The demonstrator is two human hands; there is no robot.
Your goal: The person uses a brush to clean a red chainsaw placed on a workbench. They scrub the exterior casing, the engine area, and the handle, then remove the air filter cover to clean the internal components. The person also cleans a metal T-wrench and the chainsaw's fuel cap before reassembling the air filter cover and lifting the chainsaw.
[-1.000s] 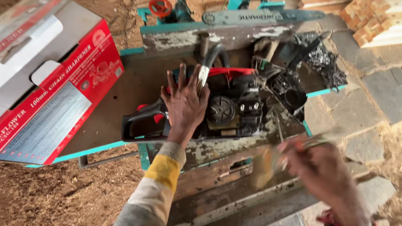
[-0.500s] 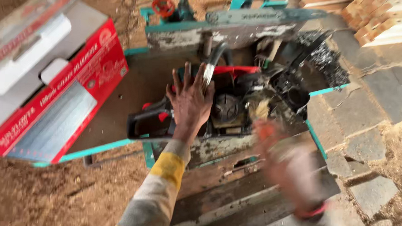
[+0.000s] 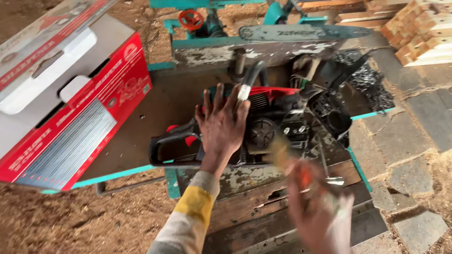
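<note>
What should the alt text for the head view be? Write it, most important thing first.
A person's left hand presses flat on a partly dismantled chainsaw lying on a worn workbench. The blurred right hand moves a tool I cannot identify toward it. A red and white carton lies open alongside.

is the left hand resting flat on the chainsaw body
Yes, the left hand lies open, fingers spread, on top of the black and red chainsaw on the bench.

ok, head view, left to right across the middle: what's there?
Red and white cardboard box → left hand pressed flat on the chainsaw → chainsaw engine → grey paving stones.
</note>
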